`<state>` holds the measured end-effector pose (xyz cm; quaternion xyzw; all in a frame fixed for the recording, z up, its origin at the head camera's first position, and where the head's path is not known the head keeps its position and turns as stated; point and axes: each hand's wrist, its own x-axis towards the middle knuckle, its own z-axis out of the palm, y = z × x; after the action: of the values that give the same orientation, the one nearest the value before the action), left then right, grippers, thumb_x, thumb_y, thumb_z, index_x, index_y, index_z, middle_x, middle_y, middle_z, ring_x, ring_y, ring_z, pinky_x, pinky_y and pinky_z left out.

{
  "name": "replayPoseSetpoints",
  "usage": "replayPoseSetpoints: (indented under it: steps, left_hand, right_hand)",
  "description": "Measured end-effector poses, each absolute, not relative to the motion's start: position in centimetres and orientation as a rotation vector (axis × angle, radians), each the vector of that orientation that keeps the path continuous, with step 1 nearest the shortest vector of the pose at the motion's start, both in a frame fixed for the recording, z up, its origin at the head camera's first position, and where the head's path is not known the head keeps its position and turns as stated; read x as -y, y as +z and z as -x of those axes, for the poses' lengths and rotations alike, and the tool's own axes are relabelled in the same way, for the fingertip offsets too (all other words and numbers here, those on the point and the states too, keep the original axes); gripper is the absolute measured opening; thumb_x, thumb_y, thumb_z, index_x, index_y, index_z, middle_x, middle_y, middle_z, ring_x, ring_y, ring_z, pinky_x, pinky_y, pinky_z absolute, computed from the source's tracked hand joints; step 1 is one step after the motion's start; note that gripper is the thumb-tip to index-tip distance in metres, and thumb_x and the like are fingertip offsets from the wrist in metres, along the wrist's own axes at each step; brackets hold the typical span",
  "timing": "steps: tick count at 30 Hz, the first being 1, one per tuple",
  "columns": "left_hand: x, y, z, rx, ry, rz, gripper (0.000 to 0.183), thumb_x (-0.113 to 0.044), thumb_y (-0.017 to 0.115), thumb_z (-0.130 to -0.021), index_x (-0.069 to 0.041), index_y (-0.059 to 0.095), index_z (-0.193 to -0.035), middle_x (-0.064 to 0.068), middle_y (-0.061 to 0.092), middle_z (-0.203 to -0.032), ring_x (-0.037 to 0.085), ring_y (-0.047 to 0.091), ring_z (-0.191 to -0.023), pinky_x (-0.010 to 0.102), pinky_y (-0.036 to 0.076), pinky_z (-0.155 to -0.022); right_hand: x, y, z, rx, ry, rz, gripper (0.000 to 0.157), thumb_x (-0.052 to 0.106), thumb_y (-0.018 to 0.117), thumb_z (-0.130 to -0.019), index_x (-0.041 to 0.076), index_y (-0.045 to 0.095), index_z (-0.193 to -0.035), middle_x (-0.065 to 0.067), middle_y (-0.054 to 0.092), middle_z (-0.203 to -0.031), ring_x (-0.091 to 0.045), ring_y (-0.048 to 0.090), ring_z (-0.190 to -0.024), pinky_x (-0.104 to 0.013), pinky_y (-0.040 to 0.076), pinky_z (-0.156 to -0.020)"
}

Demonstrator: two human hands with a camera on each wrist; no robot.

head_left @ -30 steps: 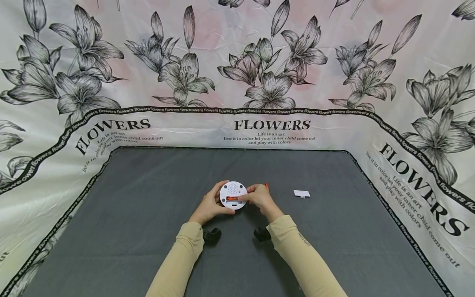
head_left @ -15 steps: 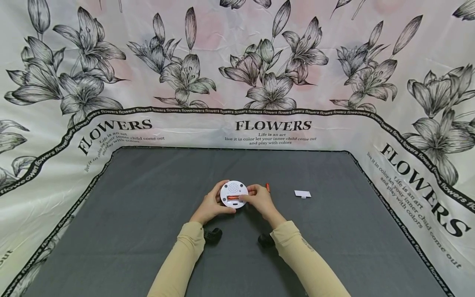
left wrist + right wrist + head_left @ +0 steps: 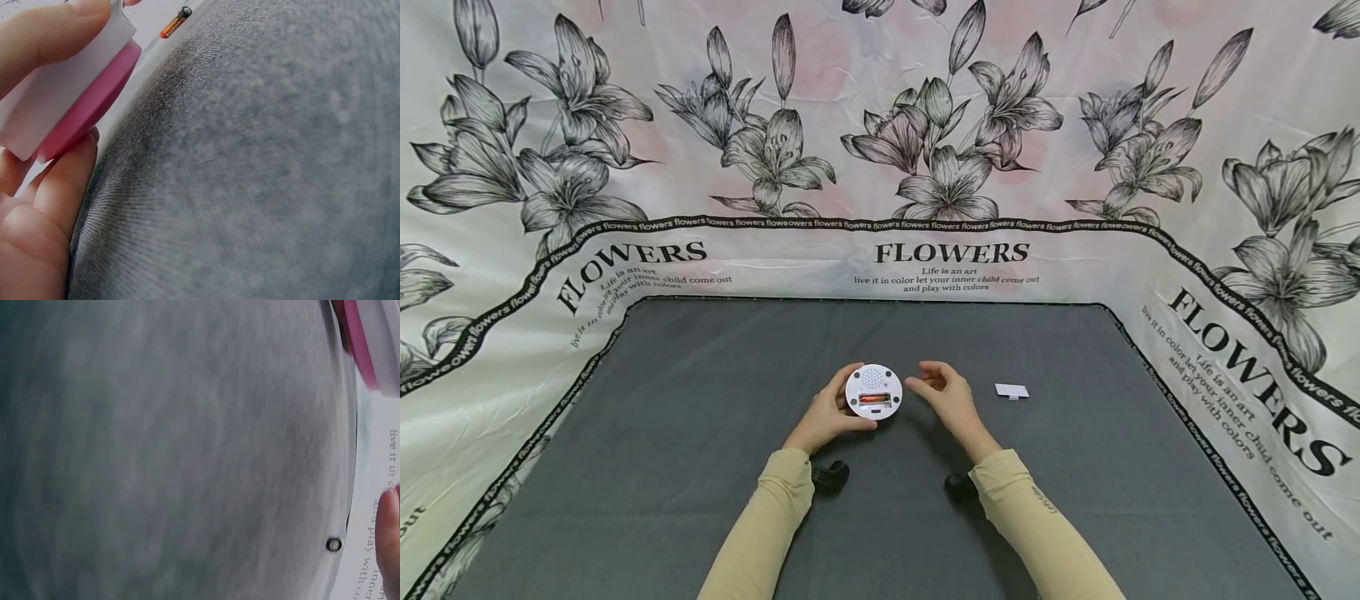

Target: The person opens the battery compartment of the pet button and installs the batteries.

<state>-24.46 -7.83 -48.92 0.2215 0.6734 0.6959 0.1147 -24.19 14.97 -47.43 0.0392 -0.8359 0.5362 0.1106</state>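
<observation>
In the head view, my left hand (image 3: 826,418) grips a round white device (image 3: 874,379) by its edge, thumb on the near side. Its perforated base faces up, with an orange battery (image 3: 875,399) visible in the battery compartment. A pink part of the device (image 3: 100,103) shows in the left wrist view. My right hand (image 3: 953,404) is just right of the device, apart from it, fingers loosely bent, with nothing seen between them. A loose battery (image 3: 175,22) lies on the cloth; in the head view the right hand hides it.
A small white battery cover (image 3: 1011,390) with a tab lies right of my right hand. Grey cloth (image 3: 737,358) covers the surface, edged by a white flower-printed border (image 3: 951,267). Black wrist-worn pieces (image 3: 830,477) show at both cuffs.
My right hand has drawn away from the battery compartment, moving to the right, its fingers opening. The loose battery is now behind it. My left hand keeps its hold on the device.
</observation>
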Motion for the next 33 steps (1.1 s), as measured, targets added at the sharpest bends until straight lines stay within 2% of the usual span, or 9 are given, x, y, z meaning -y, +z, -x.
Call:
replayPoseSetpoints:
  steps: [5, 13, 23, 28, 33]
  left_hand:
    - [7.8, -49.0, 24.4, -1.957, 2.049, -0.644, 0.097, 0.009, 0.080, -0.065, -0.012, 0.029, -0.144, 0.012, 0.044, -0.132, 0.034, 0.051, -0.112, 0.031, 0.049, -0.083]
    - [7.8, -49.1, 24.3, -1.935, 2.060, -0.640, 0.096, 0.010, 0.080, -0.065, -0.017, 0.031, -0.143, 0.012, 0.043, -0.134, 0.033, 0.051, -0.113, 0.033, 0.048, -0.084]
    - [7.8, -48.8, 24.2, -1.932, 2.057, -0.654, 0.097, 0.011, 0.079, -0.065, -0.006, 0.025, -0.145, 0.014, 0.042, -0.134, 0.041, 0.047, -0.115, 0.029, 0.049, -0.082]
    - [7.8, -48.8, 24.3, -1.934, 2.054, -0.649, 0.096, 0.010, 0.079, -0.066, -0.014, 0.029, -0.144, 0.012, 0.041, -0.135, 0.039, 0.047, -0.116, 0.030, 0.048, -0.083]
    - [7.8, -48.8, 24.2, -1.942, 2.045, -0.646, 0.096, 0.010, 0.079, -0.066, -0.015, 0.029, -0.144, 0.012, 0.042, -0.135, 0.036, 0.049, -0.115, 0.031, 0.048, -0.083]
  right_hand:
    - [-16.1, -47.9, 24.6, 2.484, 1.330, -0.031, 0.049, 0.019, 0.080, -0.074, -0.005, 0.060, -0.112, -0.015, 0.056, -0.098, -0.028, 0.056, -0.090, -0.040, 0.047, -0.079]
    - [-17.9, -48.8, 25.0, 2.492, 1.344, 0.052, 0.052, 0.017, 0.081, -0.073, -0.005, 0.061, -0.115, -0.019, 0.059, -0.105, -0.030, 0.058, -0.095, -0.039, 0.047, -0.083]
    - [-18.4, -49.2, 25.3, 2.562, 1.289, 0.130, 0.046, 0.017, 0.080, -0.073, -0.007, 0.064, -0.108, -0.021, 0.062, -0.097, -0.032, 0.059, -0.090, -0.042, 0.048, -0.077]
    - [-18.5, -49.3, 25.7, 2.600, 1.232, 0.118, 0.043, 0.016, 0.081, -0.071, -0.006, 0.066, -0.105, -0.018, 0.064, -0.094, -0.030, 0.060, -0.088, -0.042, 0.046, -0.078]
    - [-18.5, -49.3, 26.0, 2.648, 1.202, 0.121, 0.039, 0.013, 0.081, -0.072, -0.006, 0.066, -0.103, -0.015, 0.063, -0.089, -0.029, 0.059, -0.084, -0.043, 0.045, -0.077]
